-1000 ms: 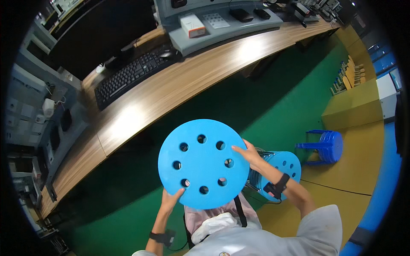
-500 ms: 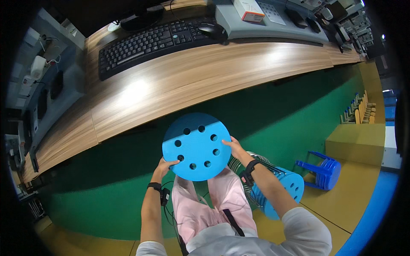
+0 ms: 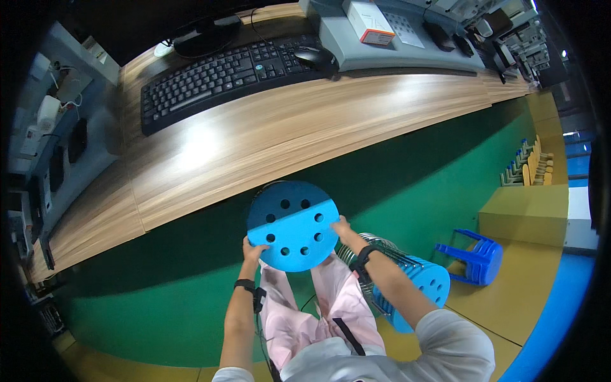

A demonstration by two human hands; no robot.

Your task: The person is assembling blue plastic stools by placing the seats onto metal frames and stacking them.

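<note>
Round blue stool [image 3: 294, 228] is in both hands rn, seat facing up, ring of round holes in the top. It's in front of the person, just off the near edge of the wood-look surface [image 3: 267, 140], w/ the pink trousers [image 3: 287, 312] right below it in view. Far part of the seat is in shadow, near part's brightly lit. Bit of a thin curved bar pokes out behind the far rim; can't tell if the stool touches the green floor [image 3: 172, 321] or is held off it.

L hand [image 3: 252, 252] has the near-L rim: thumb on top close to a hole, fingers pinching the edge, rest of them mostly hidden. R hand [image 3: 344, 230] is pinching the R rim, same deal, can't see the fingers underneath. Black straps w/ small boxes on both wrists.

R of the person, partly behind the R forearm, there's a stack of blue stools [image 3: 420, 294] w/ shiny metal legs, tipped on its side. Further R, darker blue plastic stools [image 3: 485, 261], nested, also lying sideways on the yellow floor [image 3: 489, 311].

Up on the surface: black keyboard [image 3: 219, 83], black mouse [image 3: 314, 57] by its R end, monitor base [image 3: 207, 38] behind. White/orange box [image 3: 369, 23] sits on the grey ledge [image 3: 347, 48] to the R.
</note>
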